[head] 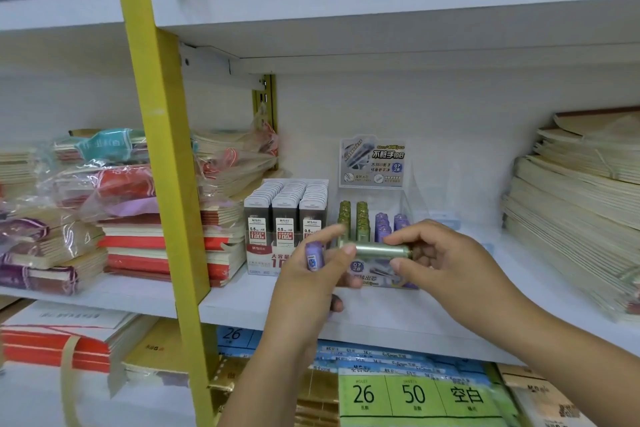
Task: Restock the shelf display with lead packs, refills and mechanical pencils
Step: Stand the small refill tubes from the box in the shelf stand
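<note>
A green lead tube (379,251) lies sideways in the air, pinched at its left end by my left hand (313,276) and at its right end by my right hand (446,263). My left hand also grips a purple lead tube (313,258) upright in its palm. Just behind stands a clear display box (375,218) holding rows of green tubes (353,218) and purple tubes (389,224), with a grey header card. To its left is a display of grey 0.5 lead packs (285,211).
The white shelf (249,308) carries stacked red notebooks (166,246) and bagged notebooks on the left, tall piles of beige notebooks (571,211) on the right. A yellow upright (166,163) runs down the left. Loose-leaf paper packs (415,392) fill the shelf below.
</note>
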